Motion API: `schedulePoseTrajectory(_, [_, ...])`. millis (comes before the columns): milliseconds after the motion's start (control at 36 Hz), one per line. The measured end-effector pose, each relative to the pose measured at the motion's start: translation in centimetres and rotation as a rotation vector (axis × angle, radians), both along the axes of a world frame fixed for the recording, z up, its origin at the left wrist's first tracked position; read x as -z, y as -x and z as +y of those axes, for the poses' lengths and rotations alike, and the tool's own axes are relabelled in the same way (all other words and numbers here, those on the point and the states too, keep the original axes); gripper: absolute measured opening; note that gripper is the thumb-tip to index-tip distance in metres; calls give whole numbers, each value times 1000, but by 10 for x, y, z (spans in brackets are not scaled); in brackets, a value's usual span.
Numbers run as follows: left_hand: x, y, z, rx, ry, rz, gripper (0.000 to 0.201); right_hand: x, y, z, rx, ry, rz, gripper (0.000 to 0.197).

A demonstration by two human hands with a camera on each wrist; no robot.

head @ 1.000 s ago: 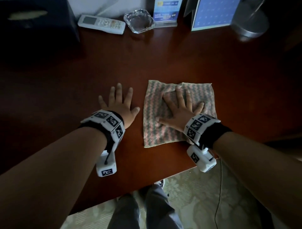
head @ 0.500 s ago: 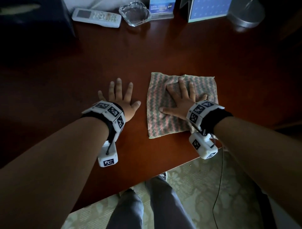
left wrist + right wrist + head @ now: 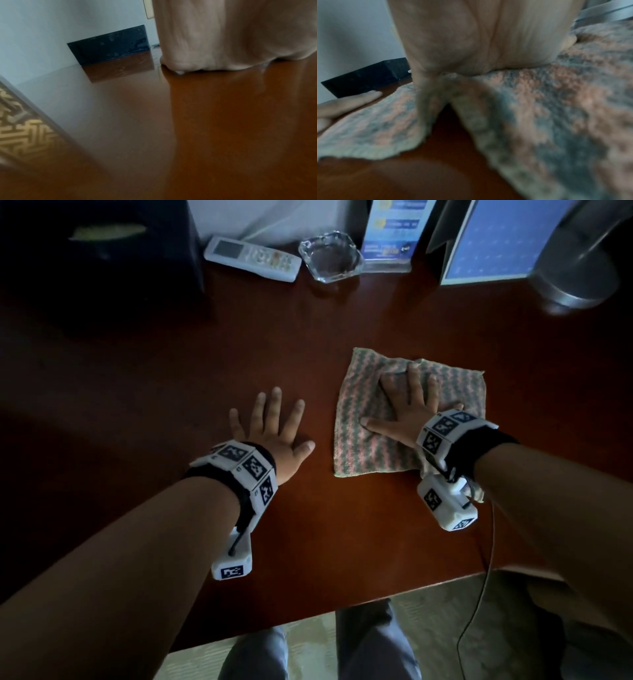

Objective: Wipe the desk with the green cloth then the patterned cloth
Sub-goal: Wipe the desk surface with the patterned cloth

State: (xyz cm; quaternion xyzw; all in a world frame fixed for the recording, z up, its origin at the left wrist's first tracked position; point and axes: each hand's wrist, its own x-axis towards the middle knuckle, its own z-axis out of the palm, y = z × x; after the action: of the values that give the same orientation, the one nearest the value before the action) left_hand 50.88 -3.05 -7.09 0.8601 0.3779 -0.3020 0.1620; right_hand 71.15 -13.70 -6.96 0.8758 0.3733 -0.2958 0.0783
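Right fingers (image 3: 412, 381): straight and spread, pressed flat on the patterned cloth (image 3: 373, 440); they grasp nothing, only bear down on it.
Right hand (image 3: 407, 409): palm down on the middle of the cloth, thumb pointing left toward the other hand.
Left fingers (image 3: 270, 412): straight and spread, lying flat on bare wood, holding nothing.
Left hand (image 3: 274, 433): just beside the cloth's left edge, apart from it.
Patterned cloth: pink and grey-green zigzag weave, lying on the right half of the table (image 3: 144, 392); in the right wrist view its near edge (image 3: 368, 151) lifts into a fold under the heel of the hand, with wood showing in the gap.
Near edge: the table's front edge runs close behind both wrists, with patterned floor (image 3: 308, 652) below it; the cloth's right near corner lies close to that edge.
Open room: bare wood stretches left of the left hand and ahead of both hands up to the row of things at the back.
Back row: a dark box (image 3: 102, 244) at the left, a white remote control (image 3: 253, 259), a glass ashtray (image 3: 330, 256), a blue card in a clear stand (image 3: 390, 234), a blue-faced stand (image 3: 496, 241) and a round metal base (image 3: 579, 285).
Writing: print on the blue card is too blurred to read; the wrist bands (image 3: 245, 463) bear black-and-white square markers.
Green cloth: not seen in any view.
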Motion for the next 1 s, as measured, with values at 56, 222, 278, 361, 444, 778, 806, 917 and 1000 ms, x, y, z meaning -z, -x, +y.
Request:
schedulePoseTrajectory(56, [-1,0,0,-3,-2,7,67,1,-12,10,-20,11,-3,94])
schedulePoseTrajectory(222, [1,0,-1,-18,-11,22,66,7,-36,29,-72,-9,-1,98])
schedulePoseTrajectory(278, [3,-1,-1,-25,-19,31,66,8,-40,34,-96,-14,-10,99])
schedulePoseTrajectory(361, [5,-1,-2,-34,-39,23,66,6,-39,35,-106,-32,-34,95])
schedulePoseTrajectory(444, [6,-1,-3,-44,-57,17,66,6,-29,27,-100,-77,-64,90])
schedulePoseTrajectory(778, [0,-5,-9,-84,-64,39,65,5,48,-43,-219,-27,13,90])
schedulePoseTrajectory(806, [0,-5,-9,-86,-58,40,65,5,59,-51,-245,-29,17,90])
schedulePoseTrajectory(917, [0,-4,-9,-75,-55,39,65,7,90,-84,-341,-41,39,88])
schedulePoseTrajectory(1000, [-2,-3,-8,-72,-40,26,65,7,83,-103,-315,-37,88,82])
